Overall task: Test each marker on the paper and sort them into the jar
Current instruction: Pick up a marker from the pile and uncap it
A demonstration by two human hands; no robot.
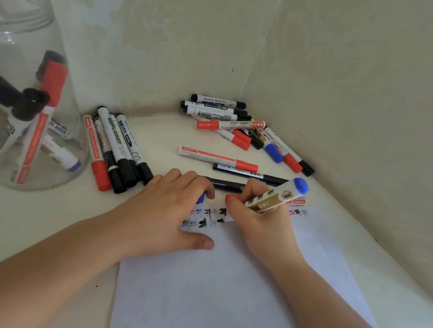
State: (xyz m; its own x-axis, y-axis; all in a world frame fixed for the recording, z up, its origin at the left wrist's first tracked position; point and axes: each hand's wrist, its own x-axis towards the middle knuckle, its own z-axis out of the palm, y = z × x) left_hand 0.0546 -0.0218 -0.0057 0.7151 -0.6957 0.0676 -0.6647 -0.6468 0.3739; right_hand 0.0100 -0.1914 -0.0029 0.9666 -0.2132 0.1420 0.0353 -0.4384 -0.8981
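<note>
My right hand (262, 222) grips a white and gold marker with a blue end (279, 195), tilted with its tip down on the white paper (222, 298); the tip is hidden by my fingers. My left hand (167, 212) lies on the paper's top left corner, and a blue cap (201, 197) shows under its fingers. Small black and red test marks (204, 218) sit between my hands. A clear jar (30, 91) at the far left holds several markers.
Loose markers lie in three groups: a row (118, 150) beside the jar, a heap (240, 129) in the corner, and a few (236, 168) just beyond my hands. Walls close off the back and right. The white counter (43, 225) extends to the left.
</note>
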